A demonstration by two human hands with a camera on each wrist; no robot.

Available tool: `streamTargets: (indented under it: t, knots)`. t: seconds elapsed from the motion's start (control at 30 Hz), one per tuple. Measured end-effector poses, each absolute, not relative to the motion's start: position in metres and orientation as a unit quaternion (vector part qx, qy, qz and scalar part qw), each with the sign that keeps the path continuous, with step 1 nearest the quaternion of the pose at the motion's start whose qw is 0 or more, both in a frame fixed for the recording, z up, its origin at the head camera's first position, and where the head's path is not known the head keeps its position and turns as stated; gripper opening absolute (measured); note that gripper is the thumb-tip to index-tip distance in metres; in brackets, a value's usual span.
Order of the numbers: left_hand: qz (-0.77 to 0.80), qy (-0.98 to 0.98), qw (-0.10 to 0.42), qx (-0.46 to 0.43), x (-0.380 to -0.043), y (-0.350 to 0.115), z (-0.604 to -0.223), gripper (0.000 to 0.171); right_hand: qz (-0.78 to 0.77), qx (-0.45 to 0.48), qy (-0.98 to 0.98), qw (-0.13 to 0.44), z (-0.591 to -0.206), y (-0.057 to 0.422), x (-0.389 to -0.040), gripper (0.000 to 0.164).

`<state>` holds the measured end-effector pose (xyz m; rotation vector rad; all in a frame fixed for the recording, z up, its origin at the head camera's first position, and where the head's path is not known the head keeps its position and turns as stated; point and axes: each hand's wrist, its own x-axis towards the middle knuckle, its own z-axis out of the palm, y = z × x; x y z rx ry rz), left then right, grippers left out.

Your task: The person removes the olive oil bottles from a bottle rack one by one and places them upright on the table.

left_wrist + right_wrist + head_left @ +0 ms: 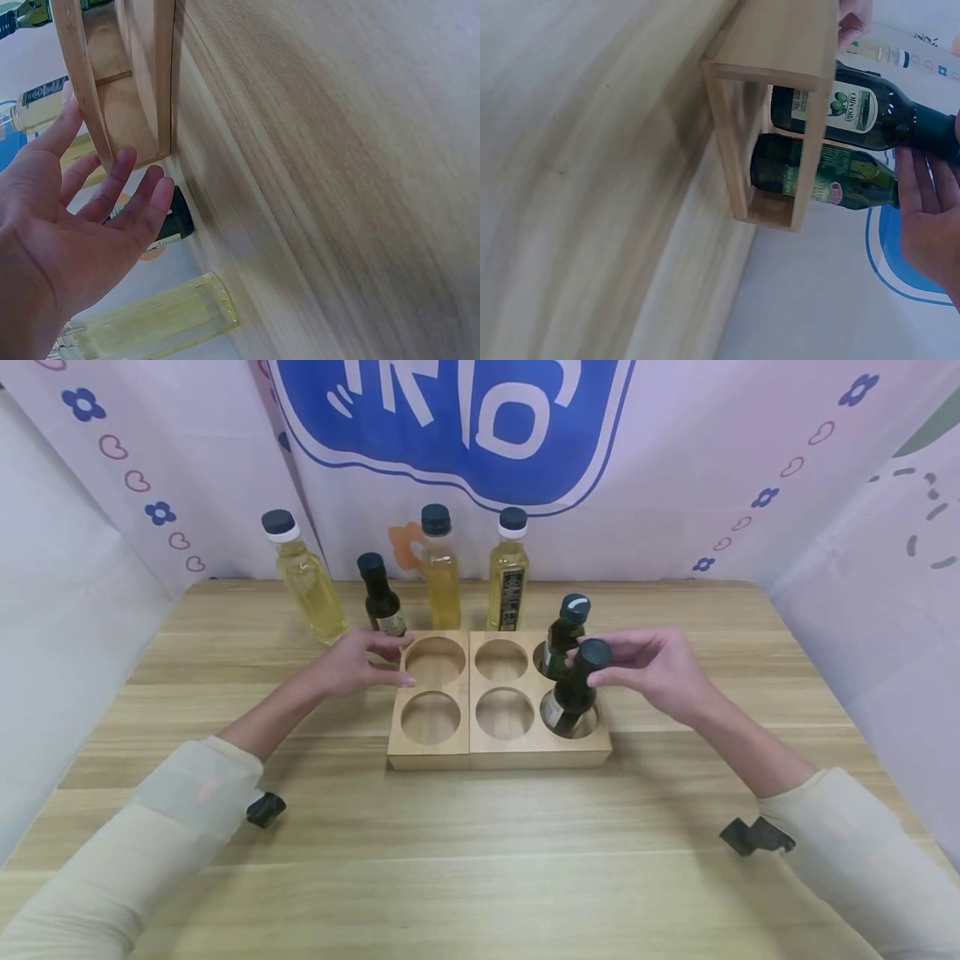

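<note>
My right hand (652,672) pinches a dark olive oil bottle (573,693) at its neck, just below the black cap. The bottle's lower part sits inside the front right hole of a wooden bottle rack (498,760), leaning slightly. Behind it, a green glass bottle (558,643) stands in the rear right hole. In the right wrist view, the held bottle's label (855,106) shows olives, and both bottles show through the rack's open side. My left hand (360,664) touches the rack's left end with extended fingers; the fingers (120,169) spread along its edge in the left wrist view.
A pale yellow oil bottle (309,585) and a small dark bottle (382,597) stand behind the left hand. Two more yellow oil bottles (442,572) (510,572) stand behind the rack. A printed cloth backdrop (675,485) rises at the table's (480,860) far edge.
</note>
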<state>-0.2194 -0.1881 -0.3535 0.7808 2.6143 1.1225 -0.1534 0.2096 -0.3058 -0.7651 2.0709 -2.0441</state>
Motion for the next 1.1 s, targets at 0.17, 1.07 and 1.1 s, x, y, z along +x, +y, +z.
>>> streamTargets:
  t: [0.17, 1.07, 1.1]
  knots:
    - [0.373, 0.886, 0.097, 0.258, -0.219, -0.189, -0.354, 0.065, -0.692, -0.247, 0.675, 0.064, -0.298, 0.213, -0.152, 0.040]
    - [0.362, 0.890, 0.108, 0.254, -0.219, -0.190, -0.353, 0.068, -0.763, -0.241, 0.599, 0.000, -0.276, 0.228, -0.156, 0.032]
    - [0.362, 0.890, 0.108, 0.254, -0.219, -0.190, -0.353, 0.068, -0.766, -0.243, 0.595, -0.001, -0.277, 0.229, -0.157, 0.032]
